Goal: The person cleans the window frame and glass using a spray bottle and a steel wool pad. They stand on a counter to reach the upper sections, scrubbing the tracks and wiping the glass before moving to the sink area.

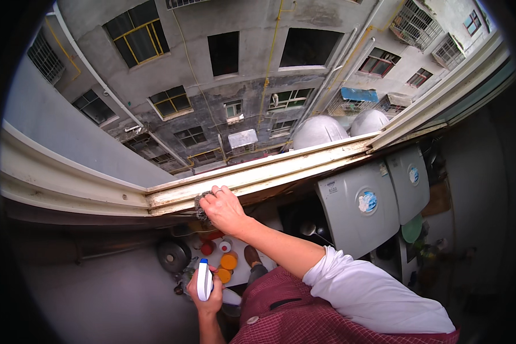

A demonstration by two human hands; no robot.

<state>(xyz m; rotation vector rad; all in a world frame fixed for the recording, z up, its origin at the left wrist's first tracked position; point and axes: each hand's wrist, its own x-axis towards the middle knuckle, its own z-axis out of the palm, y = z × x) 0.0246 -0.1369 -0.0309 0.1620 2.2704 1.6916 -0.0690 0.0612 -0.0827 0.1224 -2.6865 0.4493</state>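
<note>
My right hand [223, 210] grips a dark grey scouring pad, seemingly steel wool [201, 211], and presses it to the lower track of a white window frame [258, 173]. Brown dirt stains the track's grooves, most visibly near the left corner. Lower down, my left hand [215, 299] is wrapped around a spray bottle with a white trigger head and blue nozzle [204, 281]. That hand hides part of the bottle, though its pale lower body shows beside the wrist. The bottle is apart from the frame.
Beyond the open window is a long drop, facing a building [249, 51]. Jars with orange lids [228, 260], a red-lidded jar [207, 247] and a dark round lid [173, 256] sit below, near my shoe [252, 254]. Grey panels [361, 210] stand to the right, beside a ladle [308, 228].
</note>
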